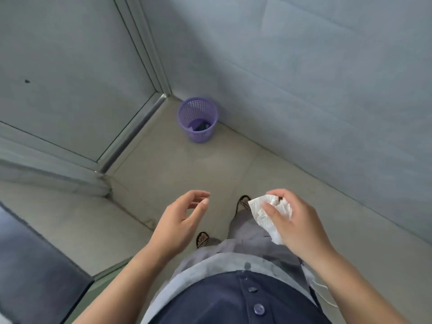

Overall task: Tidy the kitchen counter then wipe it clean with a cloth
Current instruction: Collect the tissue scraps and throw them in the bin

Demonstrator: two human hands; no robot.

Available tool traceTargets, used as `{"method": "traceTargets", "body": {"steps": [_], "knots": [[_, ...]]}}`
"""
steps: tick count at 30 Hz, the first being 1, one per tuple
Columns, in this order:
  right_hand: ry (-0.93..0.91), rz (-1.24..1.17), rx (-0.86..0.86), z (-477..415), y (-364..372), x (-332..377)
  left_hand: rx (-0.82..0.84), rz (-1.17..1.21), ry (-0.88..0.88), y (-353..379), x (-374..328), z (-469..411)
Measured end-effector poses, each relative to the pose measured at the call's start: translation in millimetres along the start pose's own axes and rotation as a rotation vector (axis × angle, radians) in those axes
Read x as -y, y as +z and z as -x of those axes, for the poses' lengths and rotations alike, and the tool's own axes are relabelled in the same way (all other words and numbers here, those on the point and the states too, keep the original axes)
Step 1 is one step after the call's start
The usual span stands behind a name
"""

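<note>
My right hand (292, 220) grips a crumpled white tissue (268, 216) at waist height, over the floor. My left hand (180, 220) hangs beside it with the fingers loosely curled apart and nothing in it. A purple mesh waste basket (198, 119) stands on the floor in the corner ahead, well beyond both hands, with a dark item at its bottom. No kitchen counter shows in this view.
A grey wall (304, 78) runs along the right, and a door with a metal frame (145, 61) stands at the left of the corner. Beige floor tiles (177, 169) lie between me and the basket. A dark surface (35, 265) fills the lower left.
</note>
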State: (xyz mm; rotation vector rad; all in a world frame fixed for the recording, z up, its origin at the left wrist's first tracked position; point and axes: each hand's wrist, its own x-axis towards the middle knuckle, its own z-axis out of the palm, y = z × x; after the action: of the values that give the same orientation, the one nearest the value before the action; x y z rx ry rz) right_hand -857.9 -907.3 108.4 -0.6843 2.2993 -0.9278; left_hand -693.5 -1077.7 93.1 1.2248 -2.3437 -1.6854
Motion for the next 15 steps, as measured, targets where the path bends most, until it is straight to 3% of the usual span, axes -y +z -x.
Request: {"method": "traceTargets", "body": {"steps": [9,15], "knots": [[-0.137,0.042,0.071,-201,-52,51,-0.166,0.014,-0.005,-21,-69,-160],[-0.185,0.078,0.213,-303,-56,81,-0.245,0.075,-0.052,-41,-94,-237]]}}
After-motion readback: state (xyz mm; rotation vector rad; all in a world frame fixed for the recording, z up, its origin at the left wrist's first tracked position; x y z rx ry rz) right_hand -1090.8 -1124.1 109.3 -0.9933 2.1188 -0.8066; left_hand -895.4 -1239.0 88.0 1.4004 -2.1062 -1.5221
